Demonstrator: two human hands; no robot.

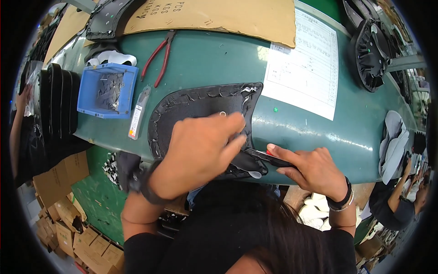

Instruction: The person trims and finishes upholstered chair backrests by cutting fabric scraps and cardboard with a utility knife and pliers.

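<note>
A black padded panel (182, 109), its wrapped edge folded over and puckered, lies on the green table in front of me. Above its right part is my left hand (200, 141), fingers curled and thumb and forefinger closing together near the panel's right edge; what they pinch is hidden. My right hand (315, 169) grips a black utility knife (273, 159) with a red slider, thumb on top. The knife's tip points left and meets the panel's lower right edge. A grey flap (254, 174) sticks out at the panel's near corner.
Red-handled pliers (159, 58), a second utility knife (139, 112) and a blue bin (109, 112) of small metal pieces lie to the left. Beyond are cardboard (210, 16) and a printed sheet (303, 64). Black panels (57, 100) stand at far left; grey pieces (393, 141) lie right.
</note>
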